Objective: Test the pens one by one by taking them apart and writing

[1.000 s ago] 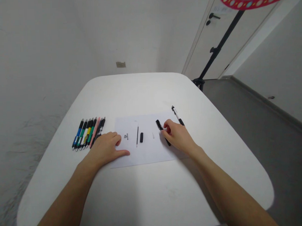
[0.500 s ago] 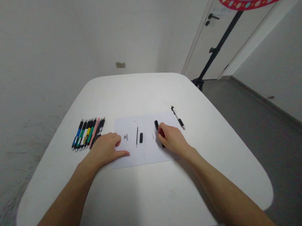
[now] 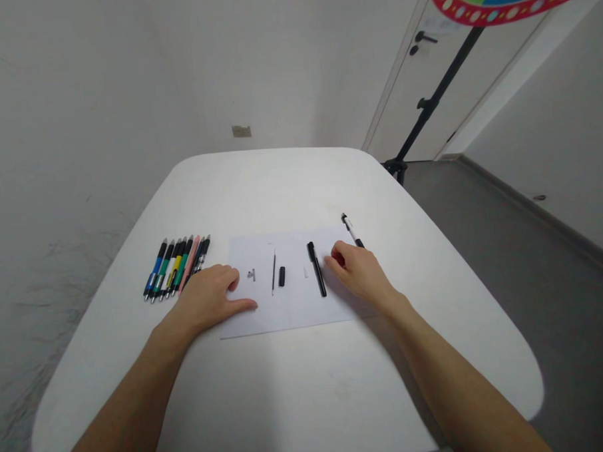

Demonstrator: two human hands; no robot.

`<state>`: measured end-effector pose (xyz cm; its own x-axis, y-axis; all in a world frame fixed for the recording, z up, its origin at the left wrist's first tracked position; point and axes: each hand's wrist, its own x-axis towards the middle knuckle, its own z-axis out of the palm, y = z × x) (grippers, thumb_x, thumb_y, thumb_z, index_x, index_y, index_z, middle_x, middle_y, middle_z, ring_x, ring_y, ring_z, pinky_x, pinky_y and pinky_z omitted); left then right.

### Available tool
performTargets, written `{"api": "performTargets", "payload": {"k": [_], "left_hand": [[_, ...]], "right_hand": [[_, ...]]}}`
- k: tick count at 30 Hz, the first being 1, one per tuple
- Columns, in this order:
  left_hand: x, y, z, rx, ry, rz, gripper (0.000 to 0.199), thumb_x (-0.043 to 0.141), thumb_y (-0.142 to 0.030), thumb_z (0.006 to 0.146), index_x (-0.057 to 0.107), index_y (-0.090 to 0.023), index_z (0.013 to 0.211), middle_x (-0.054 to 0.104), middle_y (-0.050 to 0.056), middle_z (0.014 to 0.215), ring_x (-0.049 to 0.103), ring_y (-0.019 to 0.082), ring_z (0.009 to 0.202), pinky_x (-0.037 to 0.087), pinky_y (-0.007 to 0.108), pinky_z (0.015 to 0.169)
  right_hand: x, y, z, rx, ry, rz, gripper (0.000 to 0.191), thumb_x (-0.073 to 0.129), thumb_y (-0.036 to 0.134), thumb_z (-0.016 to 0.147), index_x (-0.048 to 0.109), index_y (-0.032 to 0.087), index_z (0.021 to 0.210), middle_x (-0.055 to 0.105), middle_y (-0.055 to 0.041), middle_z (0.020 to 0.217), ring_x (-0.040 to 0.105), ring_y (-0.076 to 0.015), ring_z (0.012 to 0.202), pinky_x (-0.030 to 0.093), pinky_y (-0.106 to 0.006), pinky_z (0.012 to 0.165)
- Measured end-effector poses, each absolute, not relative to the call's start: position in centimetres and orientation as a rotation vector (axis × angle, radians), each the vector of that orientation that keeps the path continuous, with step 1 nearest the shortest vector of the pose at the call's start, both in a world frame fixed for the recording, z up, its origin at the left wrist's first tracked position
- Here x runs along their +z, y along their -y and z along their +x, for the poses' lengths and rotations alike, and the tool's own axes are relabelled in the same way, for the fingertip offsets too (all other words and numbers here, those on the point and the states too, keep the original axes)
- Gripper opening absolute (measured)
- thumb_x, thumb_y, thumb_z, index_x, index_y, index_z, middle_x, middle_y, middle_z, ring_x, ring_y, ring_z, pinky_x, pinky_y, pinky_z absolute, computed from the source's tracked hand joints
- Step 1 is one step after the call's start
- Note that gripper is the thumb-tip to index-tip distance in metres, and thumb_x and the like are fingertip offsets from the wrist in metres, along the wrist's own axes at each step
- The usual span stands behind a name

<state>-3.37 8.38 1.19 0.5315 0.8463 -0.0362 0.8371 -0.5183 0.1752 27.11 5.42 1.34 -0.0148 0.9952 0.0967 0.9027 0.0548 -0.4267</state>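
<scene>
A white paper sheet [image 3: 285,316] lies on the table. On it, from left to right, are small grey parts [image 3: 252,275], a thin refill [image 3: 273,274], a short black piece [image 3: 282,276], a small whitish piece [image 3: 305,272] and a black pen [image 3: 317,270]. My left hand [image 3: 209,296] rests on the sheet's left edge, thumb apart from the curled fingers, holding nothing. Just right of the black pen, not touching it, my right hand [image 3: 358,270] hovers with thumb and forefinger slightly parted and nothing visible between them. It partly hides a white-and-black pen [image 3: 350,229].
A row of several coloured pens [image 3: 176,268] lies left of the sheet, close to my left hand. The white table [image 3: 280,193] has rounded corners and stands by a wall. Behind its right side are a black stand [image 3: 438,93] with a colourful wheel and a door.
My right hand has let go of the black pen and moved right, now covering the lower part of the white-and-black pen. The black pen lies on the sheet. My left hand has barely moved.
</scene>
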Motion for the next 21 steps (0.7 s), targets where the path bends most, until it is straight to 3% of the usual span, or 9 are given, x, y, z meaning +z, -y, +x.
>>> {"api": "performTargets", "payload": {"k": [12,21], "left_hand": [[1.8,-8.2,-3.0,0.156,-1.436,2.592,0.048,0.07,-0.06,0.07,0.042,-0.022,0.065,0.055,0.001,0.071,0.048,0.018,0.068,0.032,0.03,0.064],[1.6,-7.7,-1.7,0.375,-1.329,2.756,0.046,0.068,-0.061,0.075,0.048,-0.02,0.066,0.057,0.002,0.069,0.049,0.017,0.067,0.036,0.031,0.065]], "right_hand": [[1.3,-5.1,25.3,0.371,2.127,-2.006,0.03,0.057,0.044,0.088,0.062,0.02,0.071,0.069,-0.0081,0.07,0.055,-0.0185,0.059,0.026,-0.03,0.055],[0.9,-5.1,24.9,0.346,2.096,-2.037,0.025,0.049,0.028,0.088,0.06,0.018,0.068,0.066,-0.0082,0.067,0.05,-0.0158,0.055,0.021,-0.03,0.054]]}}
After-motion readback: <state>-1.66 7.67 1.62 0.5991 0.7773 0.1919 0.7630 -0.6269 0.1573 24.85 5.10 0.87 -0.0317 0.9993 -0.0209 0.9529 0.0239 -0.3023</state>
